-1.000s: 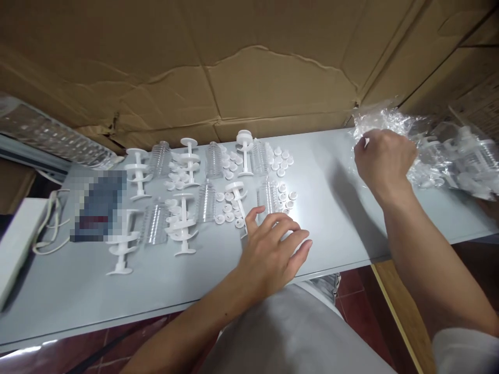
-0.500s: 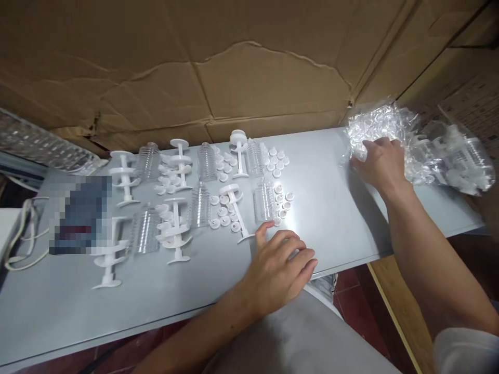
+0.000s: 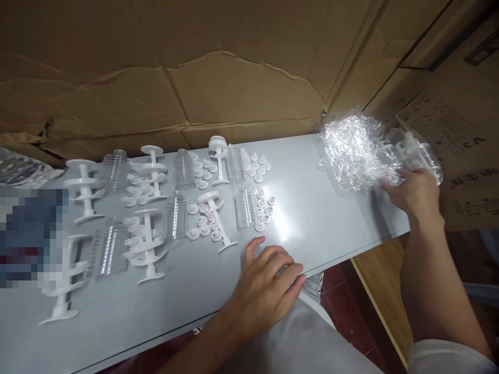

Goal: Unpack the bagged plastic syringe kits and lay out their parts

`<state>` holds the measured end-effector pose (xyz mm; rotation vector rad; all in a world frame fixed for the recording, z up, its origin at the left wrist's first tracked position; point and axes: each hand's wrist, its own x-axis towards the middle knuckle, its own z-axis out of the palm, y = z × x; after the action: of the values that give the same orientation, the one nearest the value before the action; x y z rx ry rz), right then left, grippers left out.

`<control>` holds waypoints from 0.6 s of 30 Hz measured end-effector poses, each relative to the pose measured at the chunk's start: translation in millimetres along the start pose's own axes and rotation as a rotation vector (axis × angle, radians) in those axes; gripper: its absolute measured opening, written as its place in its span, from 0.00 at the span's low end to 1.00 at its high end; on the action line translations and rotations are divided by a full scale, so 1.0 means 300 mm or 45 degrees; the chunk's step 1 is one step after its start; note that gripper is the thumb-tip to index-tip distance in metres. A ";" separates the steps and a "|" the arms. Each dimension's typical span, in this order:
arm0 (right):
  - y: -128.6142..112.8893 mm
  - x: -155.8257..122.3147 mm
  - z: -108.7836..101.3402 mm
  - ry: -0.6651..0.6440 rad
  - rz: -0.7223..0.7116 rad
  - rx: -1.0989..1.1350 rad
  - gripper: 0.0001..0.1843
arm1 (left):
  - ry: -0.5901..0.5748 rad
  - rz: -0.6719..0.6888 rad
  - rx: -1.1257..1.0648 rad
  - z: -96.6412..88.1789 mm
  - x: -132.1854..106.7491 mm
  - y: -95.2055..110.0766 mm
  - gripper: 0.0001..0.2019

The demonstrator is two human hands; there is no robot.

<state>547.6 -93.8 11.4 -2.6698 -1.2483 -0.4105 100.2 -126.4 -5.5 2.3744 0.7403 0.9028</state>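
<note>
My right hand [image 3: 419, 195] is at the front of a clear plastic bag [image 3: 423, 156] holding clear and white plastic parts, its curled fingers gripping the bag's near side; the fingertips are partly hidden. Left of it lies a crumpled clear bag [image 3: 351, 150]. My left hand [image 3: 268, 283] hovers by the table's front edge, fingers apart and holding nothing. Nearest to it are a white spool-like plastic piece [image 3: 218, 221], a clear ribbed bottle [image 3: 245, 208] and a cluster of small white caps [image 3: 266, 210].
More white stemmed pieces [image 3: 148, 246], ribbed bottles [image 3: 113, 246] and small white nozzles [image 3: 202, 169] lie in groups along the grey table [image 3: 312, 208]. A blurred-out patch [image 3: 31, 234] covers something at left. Cardboard [image 3: 241, 93] stands behind, and a printed box [image 3: 468, 156] at right.
My right hand has moved right, from the crumpled bag to the bag of parts. The view has turned rightward, so the table's things appear farther left. My left hand has kept its pose.
</note>
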 end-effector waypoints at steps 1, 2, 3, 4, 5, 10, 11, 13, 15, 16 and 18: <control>0.005 -0.015 0.023 -0.034 -0.023 0.012 0.31 | -0.017 -0.002 -0.012 0.005 -0.002 0.001 0.03; 0.003 -0.030 0.042 -0.046 -0.047 0.029 0.31 | -0.031 -0.005 -0.023 0.009 -0.004 0.002 0.03; -0.002 -0.042 0.056 -0.044 -0.063 0.045 0.30 | -0.041 -0.008 -0.034 0.012 -0.005 0.004 0.03; -0.008 -0.050 0.065 -0.034 -0.070 0.061 0.28 | -0.047 -0.013 -0.043 0.015 -0.006 0.007 0.03; -0.012 -0.052 0.069 -0.014 -0.070 0.077 0.27 | -0.052 -0.017 -0.048 0.017 -0.007 0.010 0.03; 0.018 0.031 0.044 0.282 0.129 0.050 0.30 | -0.077 -0.040 -0.045 0.017 -0.006 0.024 0.04; 0.034 0.060 0.040 0.328 0.177 0.021 0.32 | -0.084 -0.035 -0.047 0.017 -0.005 0.026 0.04; 0.066 0.118 0.041 0.348 0.244 -0.032 0.34 | -0.099 -0.007 -0.054 0.019 -0.002 0.027 0.05; 0.095 0.161 0.050 0.315 0.277 -0.058 0.30 | -0.122 0.036 -0.061 0.022 0.002 0.027 0.05; 0.108 0.174 0.055 0.302 0.280 -0.055 0.27 | -0.131 0.061 -0.067 0.024 0.003 0.027 0.05; 0.127 0.185 0.062 0.316 0.272 -0.047 0.22 | -0.145 0.107 -0.080 0.024 0.007 0.031 0.05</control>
<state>614.3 -72.9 9.9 -2.6446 -0.8839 -0.7108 109.5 -133.6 -3.8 2.3942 0.5635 0.8047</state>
